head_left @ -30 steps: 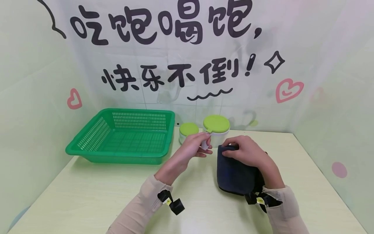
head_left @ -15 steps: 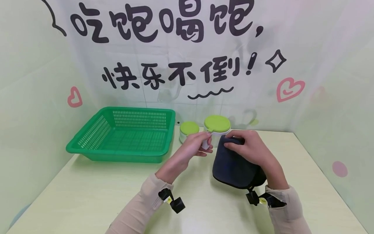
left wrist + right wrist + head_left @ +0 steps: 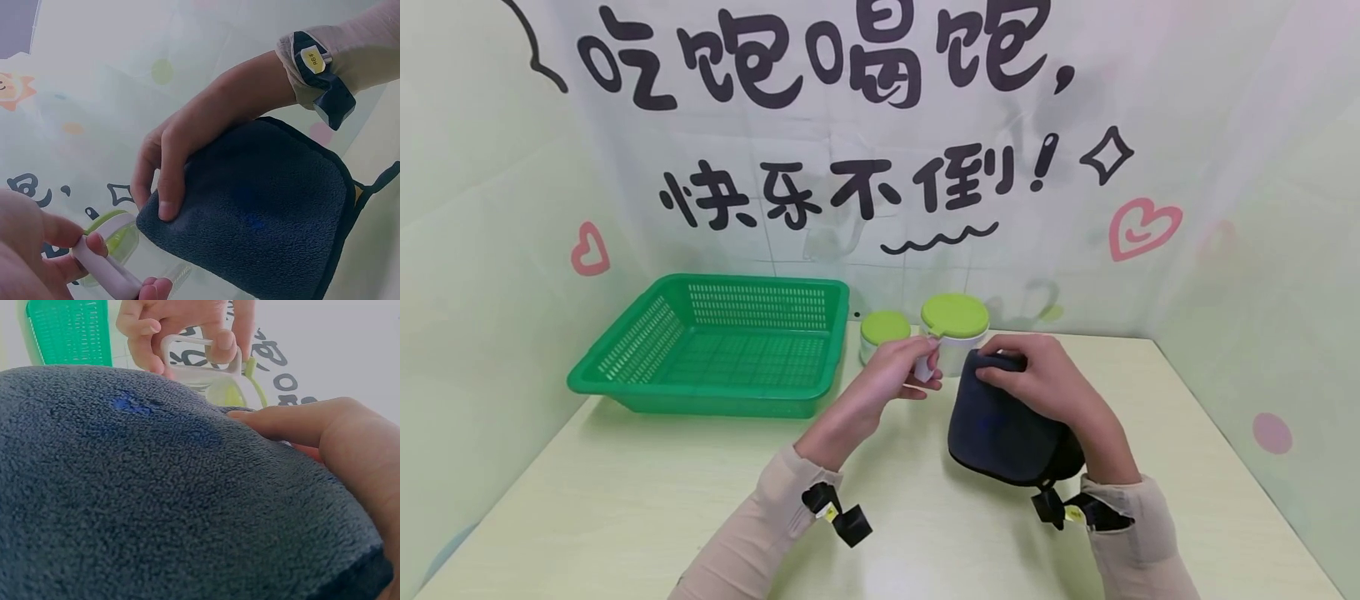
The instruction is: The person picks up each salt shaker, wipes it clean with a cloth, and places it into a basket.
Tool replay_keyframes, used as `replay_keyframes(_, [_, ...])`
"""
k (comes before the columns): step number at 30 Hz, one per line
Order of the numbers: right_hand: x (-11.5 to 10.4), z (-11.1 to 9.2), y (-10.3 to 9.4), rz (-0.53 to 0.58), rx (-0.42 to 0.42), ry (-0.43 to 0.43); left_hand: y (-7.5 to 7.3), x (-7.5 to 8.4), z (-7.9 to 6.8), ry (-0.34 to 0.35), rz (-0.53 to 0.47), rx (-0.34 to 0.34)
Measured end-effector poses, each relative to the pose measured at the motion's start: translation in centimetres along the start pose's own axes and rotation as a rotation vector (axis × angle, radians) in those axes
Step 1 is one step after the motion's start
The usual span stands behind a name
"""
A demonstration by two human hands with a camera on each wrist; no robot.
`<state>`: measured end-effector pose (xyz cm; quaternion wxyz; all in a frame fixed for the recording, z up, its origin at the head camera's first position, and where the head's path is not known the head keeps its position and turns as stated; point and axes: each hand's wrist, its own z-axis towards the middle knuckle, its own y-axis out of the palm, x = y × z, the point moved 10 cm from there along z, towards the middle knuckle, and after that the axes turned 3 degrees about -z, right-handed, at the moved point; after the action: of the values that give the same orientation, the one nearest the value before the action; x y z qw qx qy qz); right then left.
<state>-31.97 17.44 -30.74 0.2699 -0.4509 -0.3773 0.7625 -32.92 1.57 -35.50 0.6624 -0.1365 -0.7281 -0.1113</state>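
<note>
Head view: a thick, plush dark blue-grey cloth with black trim [image 3: 1007, 429] hangs from a person's right hand [image 3: 1041, 379] right of centre over the pale wooden desk [image 3: 625, 517]. From where we stand, the right hand pinches the cloth by its upper corner, thumb on the near face, fingers behind. Whether the lower hem touches the desk cannot be told. Seen from the left wrist, a black loop [image 3: 382, 177] juts from the trim; from the right wrist, a bright blue patch [image 3: 132, 405] marks the pile.

Just beside the cloth, the left hand [image 3: 898, 367] grips the white loop handle [image 3: 106, 272] of a clear round jar with a lime-green lid [image 3: 955, 317], near the desk's back edge. Close by on the left stands a smaller round jar with a matching green lid [image 3: 885, 328]. Farther out, a rectangular green plastic basket with slotted walls [image 3: 700, 398] occupies the back left corner. Behind rises a white sheet bearing black Chinese characters and pink hearts [image 3: 820, 150]. Beige sleeves [image 3: 737, 542] cover both forearms.
</note>
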Motion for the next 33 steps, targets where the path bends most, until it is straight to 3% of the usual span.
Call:
replay_keyframes(17, [1.0, 0.5, 2.9, -0.034, -0.156, -0.011, -0.4, -0.2, 0.0, -0.021, -0.005, 0.013])
replay_keyframes(24, [1.4, 0.4, 2.6, -0.089, -0.151, -0.003, -0.4, -0.4, 0.0, -0.032, -0.015, 0.004])
replay_keyframes(33, [0.7, 0.2, 1.5, -0.142, -0.080, -0.013, -0.2, -0.7, 0.1, -0.035, 0.004, -0.008])
